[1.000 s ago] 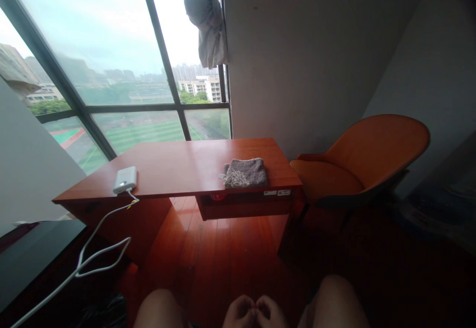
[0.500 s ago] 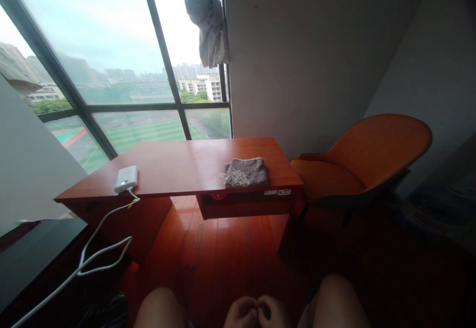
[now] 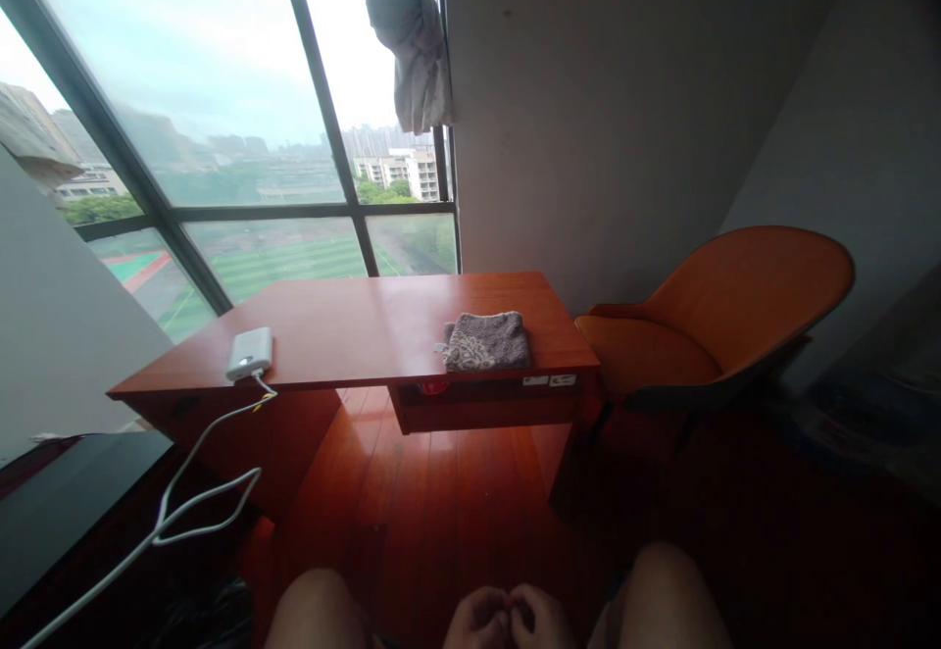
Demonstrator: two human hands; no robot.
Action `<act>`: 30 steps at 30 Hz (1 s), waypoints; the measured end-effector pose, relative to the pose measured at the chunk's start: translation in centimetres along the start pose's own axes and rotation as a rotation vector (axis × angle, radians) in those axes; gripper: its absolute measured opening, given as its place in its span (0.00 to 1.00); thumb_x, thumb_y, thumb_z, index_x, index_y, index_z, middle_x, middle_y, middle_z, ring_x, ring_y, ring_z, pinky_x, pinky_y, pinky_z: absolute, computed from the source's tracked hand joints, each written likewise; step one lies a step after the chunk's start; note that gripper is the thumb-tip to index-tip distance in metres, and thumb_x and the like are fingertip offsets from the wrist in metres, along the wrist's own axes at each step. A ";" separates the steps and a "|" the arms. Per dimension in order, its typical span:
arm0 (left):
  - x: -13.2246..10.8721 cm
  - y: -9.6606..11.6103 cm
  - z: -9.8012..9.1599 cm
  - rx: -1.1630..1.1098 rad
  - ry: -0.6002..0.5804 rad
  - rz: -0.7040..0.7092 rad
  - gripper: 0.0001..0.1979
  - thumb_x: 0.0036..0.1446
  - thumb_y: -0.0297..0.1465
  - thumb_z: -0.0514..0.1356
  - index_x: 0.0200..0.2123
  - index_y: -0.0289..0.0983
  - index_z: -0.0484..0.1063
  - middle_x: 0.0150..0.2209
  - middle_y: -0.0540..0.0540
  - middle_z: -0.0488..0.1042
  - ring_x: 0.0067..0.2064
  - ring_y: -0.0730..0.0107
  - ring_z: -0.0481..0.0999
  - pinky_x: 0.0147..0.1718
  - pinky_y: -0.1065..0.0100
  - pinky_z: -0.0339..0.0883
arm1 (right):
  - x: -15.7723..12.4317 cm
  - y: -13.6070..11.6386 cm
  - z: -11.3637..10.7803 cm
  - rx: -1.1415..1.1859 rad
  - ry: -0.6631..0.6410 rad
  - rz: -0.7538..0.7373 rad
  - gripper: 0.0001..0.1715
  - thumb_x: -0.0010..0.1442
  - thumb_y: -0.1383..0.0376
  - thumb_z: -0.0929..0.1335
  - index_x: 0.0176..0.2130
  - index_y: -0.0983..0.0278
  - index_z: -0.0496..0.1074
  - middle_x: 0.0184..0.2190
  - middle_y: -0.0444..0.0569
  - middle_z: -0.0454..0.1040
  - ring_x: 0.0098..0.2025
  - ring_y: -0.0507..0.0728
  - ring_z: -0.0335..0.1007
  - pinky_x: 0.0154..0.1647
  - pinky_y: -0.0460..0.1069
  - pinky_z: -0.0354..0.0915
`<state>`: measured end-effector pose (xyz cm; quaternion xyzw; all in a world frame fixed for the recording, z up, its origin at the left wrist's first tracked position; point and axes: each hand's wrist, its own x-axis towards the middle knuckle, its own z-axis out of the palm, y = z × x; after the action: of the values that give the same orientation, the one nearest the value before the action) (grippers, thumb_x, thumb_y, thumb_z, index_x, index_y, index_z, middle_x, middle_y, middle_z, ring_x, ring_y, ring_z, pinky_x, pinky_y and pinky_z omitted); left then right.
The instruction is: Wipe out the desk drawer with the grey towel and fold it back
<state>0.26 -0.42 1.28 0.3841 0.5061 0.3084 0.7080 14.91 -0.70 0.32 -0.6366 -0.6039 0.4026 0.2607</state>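
At the bottom centre, between my knees, my left hand (image 3: 476, 620) and my right hand (image 3: 542, 618) meet with their fingers curled and their fingertips touching. Nothing shows between the fingers of either one. Beyond them stands a reddish-brown wooden desk (image 3: 353, 325). A folded grey-brown towel (image 3: 489, 340) with a pale pattern lies near its front edge, right of centre. To the left on the desk sits a white power bank (image 3: 250, 352), with a white cable (image 3: 210, 425) plugged into it and running down toward the lower left.
An orange chair (image 3: 742, 306) stands right of the desk. An open shelf (image 3: 485, 414) under the desktop holds a red item (image 3: 433, 387). A dark flat-topped surface (image 3: 80, 492) is at the lower left. Behind the desk is a large window (image 3: 221, 80) with a knotted curtain (image 3: 408, 36).
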 end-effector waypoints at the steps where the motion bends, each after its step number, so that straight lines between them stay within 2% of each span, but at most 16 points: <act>1: 0.0 0.0 0.0 0.006 -0.003 -0.004 0.29 0.37 0.53 0.66 0.38 0.38 0.74 0.34 0.46 0.75 0.35 0.62 0.73 0.37 0.62 0.65 | 0.0 -0.1 0.0 0.000 0.000 0.005 0.15 0.52 0.70 0.60 0.32 0.62 0.75 0.34 0.53 0.80 0.37 0.59 0.75 0.40 0.50 0.64; 6: 0.2 -0.1 -0.2 0.012 -0.006 0.009 0.30 0.35 0.54 0.67 0.37 0.38 0.74 0.32 0.47 0.75 0.32 0.66 0.72 0.33 0.65 0.63 | -0.1 -0.4 -0.3 0.012 -0.005 0.017 0.16 0.54 0.68 0.59 0.33 0.62 0.75 0.35 0.53 0.80 0.38 0.59 0.75 0.41 0.50 0.64; 11: -0.1 -0.1 -0.3 -0.052 -0.029 0.066 0.25 0.38 0.50 0.68 0.34 0.37 0.75 0.31 0.48 0.75 0.32 0.67 0.71 0.33 0.66 0.62 | -0.1 -0.1 -0.2 -0.037 -0.020 -0.015 0.16 0.54 0.68 0.59 0.33 0.62 0.75 0.34 0.53 0.80 0.38 0.59 0.75 0.41 0.50 0.64; 17: 0.0 -0.3 -0.2 -0.022 0.016 0.005 0.25 0.36 0.48 0.68 0.35 0.38 0.74 0.30 0.48 0.75 0.31 0.67 0.71 0.33 0.66 0.62 | 0.0 0.2 0.0 -0.033 -0.009 -0.011 0.17 0.54 0.69 0.58 0.32 0.63 0.75 0.33 0.53 0.80 0.37 0.59 0.75 0.40 0.50 0.64; 24: 0.5 -1.2 -0.5 -0.043 0.005 0.040 0.26 0.36 0.49 0.67 0.35 0.38 0.74 0.31 0.48 0.75 0.32 0.66 0.71 0.33 0.66 0.63 | 0.0 0.4 0.0 -0.001 -0.013 0.008 0.17 0.56 0.66 0.59 0.34 0.62 0.75 0.34 0.53 0.80 0.38 0.59 0.75 0.40 0.50 0.64; 30: 0.3 -0.3 -0.2 0.027 -0.009 0.003 0.24 0.37 0.49 0.66 0.35 0.38 0.74 0.32 0.47 0.75 0.34 0.63 0.71 0.35 0.64 0.64 | 0.1 0.5 0.2 -0.052 -0.005 -0.009 0.19 0.58 0.64 0.57 0.32 0.62 0.76 0.33 0.55 0.80 0.37 0.60 0.75 0.39 0.51 0.64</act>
<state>0.18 -0.28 0.78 0.3955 0.5065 0.3009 0.7046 15.04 -0.73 -0.17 -0.6393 -0.6177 0.3874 0.2444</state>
